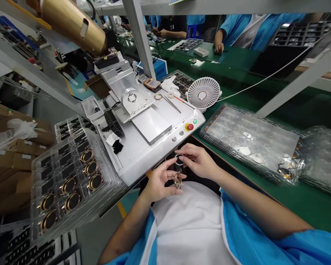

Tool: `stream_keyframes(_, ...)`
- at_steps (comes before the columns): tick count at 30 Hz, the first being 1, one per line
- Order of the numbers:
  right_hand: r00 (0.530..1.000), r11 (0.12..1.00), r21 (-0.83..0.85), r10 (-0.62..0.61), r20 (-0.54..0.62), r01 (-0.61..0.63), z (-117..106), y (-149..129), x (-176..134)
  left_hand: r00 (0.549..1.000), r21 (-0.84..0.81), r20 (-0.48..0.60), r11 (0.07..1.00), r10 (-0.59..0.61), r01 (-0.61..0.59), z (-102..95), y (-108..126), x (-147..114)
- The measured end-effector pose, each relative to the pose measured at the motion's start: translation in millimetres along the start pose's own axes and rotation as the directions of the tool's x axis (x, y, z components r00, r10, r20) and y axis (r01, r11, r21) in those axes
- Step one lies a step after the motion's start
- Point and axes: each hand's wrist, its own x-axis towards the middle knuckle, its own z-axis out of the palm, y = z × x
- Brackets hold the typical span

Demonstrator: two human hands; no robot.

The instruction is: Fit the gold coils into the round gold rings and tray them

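Both my hands meet in front of my body, below the front edge of the white machine base. Between the thumb and fingers of my left hand point(161, 180) is a gold watch case point(178, 180), turned edge-on. A small round dark disc with a pale rim point(179, 159) sits above it. My right hand point(197, 160) pinches this disc at its edge, and a left fingertip touches it too. To the left, a clear plastic tray point(59, 147) holds several round gold-rimmed watch cases point(73, 201) in its pockets.
The white machine point(143, 147) carries a metal fixture point(132, 97), tweezers point(172, 103) and a red stop button point(190, 127). A white fan point(203, 92) stands behind its right corner. Stacked clear trays point(251, 136) lie on the green bench. Co-workers in blue sit across.
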Motion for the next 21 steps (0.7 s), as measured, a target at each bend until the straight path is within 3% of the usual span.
stream_keyframes(7,0.992,0.971,-0.204,-0.115,0.050,0.123,-7.1,0.7,2.3,1.000,-0.119,-0.019,0.993,0.007,-0.010,-4.7,-13.2,-0.8)
stream_keyframes(11,0.980,0.967,-0.176,-0.169,0.108,0.186,-7.7,2.0,5.2,0.999,-0.135,0.011,0.990,0.050,-0.048,-5.5,-21.4,-3.6)
stream_keyframes(16,0.938,0.923,-0.185,-0.315,0.145,0.338,-3.7,2.0,12.1,0.997,-0.270,-0.067,0.962,0.025,-0.042,-6.5,-24.2,-5.5)
stream_keyframes(21,0.898,0.884,-0.222,-0.350,0.266,0.411,1.1,0.8,27.2,0.987,-0.346,-0.163,0.936,0.010,-0.066,-8.8,-23.7,-10.4)
